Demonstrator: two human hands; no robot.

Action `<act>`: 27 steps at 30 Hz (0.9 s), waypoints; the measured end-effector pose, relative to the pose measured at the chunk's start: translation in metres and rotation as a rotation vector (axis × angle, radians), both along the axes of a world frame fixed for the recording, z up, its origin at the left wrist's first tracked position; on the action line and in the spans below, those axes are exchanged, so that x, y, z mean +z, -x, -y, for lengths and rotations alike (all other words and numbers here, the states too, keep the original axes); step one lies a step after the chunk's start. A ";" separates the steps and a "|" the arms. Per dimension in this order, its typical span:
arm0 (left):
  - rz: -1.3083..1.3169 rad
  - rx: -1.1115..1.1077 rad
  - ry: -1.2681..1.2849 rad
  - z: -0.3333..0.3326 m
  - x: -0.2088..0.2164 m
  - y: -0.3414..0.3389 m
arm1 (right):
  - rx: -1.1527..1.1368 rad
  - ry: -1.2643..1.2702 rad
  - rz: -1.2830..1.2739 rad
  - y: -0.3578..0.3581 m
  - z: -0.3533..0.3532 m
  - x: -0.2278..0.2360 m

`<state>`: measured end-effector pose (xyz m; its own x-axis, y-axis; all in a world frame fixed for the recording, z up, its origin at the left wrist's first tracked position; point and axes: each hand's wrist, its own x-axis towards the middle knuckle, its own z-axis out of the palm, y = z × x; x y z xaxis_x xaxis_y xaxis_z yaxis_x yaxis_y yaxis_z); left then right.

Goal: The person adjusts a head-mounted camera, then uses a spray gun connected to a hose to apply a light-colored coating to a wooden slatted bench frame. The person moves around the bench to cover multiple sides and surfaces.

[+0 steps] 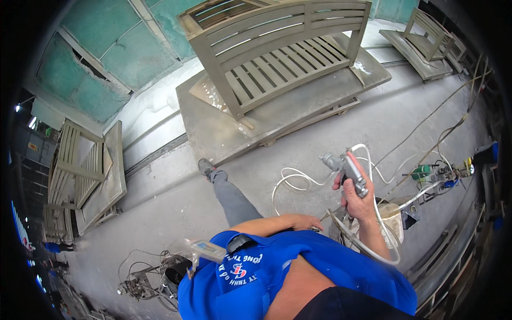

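My right hand (361, 201) is closed around the grip of a grey metal spray gun (350, 169), raised at the right of the middle. A white hose (376, 213) loops from the gun past my right forearm. Held low across my body, my left hand (305, 222) is curled beside the end of a thin hose or cable; something dark shows at its fingertips, too small to name. Beyond both hands, a slatted wooden bench (277, 74) with a greyish-olive coat stands on a low flat platform (213, 136). Neither hand touches the bench.
An off-white bucket (393, 220) stands behind my right forearm, near a pump unit (442, 176). White and brown hoses trail over the floor. More slatted furniture (80, 170) rests on platforms at left and far right. Tangled equipment (154, 277) lies lower left. Teal panels (122, 48) line the back.
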<state>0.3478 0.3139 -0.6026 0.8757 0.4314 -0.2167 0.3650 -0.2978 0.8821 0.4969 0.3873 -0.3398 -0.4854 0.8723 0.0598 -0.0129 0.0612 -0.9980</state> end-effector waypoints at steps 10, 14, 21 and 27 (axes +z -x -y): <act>0.066 0.270 0.220 -0.067 -0.025 0.057 | 0.333 -0.576 -0.112 0.128 -0.051 0.041; 0.040 0.402 0.063 -0.106 -0.034 0.121 | 0.400 -0.620 -0.072 0.192 -0.060 0.051; 0.077 0.442 -0.077 -0.137 -0.036 0.185 | 0.453 -0.436 -0.140 0.280 -0.087 0.059; 0.117 0.421 -0.017 -0.160 -0.016 0.202 | -0.008 -0.526 -0.087 0.255 -0.193 0.073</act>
<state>0.1453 0.4736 -0.6187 0.6411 0.7586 -0.1160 0.3553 -0.1595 0.9210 0.2417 0.5806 -0.2668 -0.4522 0.7174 0.5299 -0.0919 0.5535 -0.8278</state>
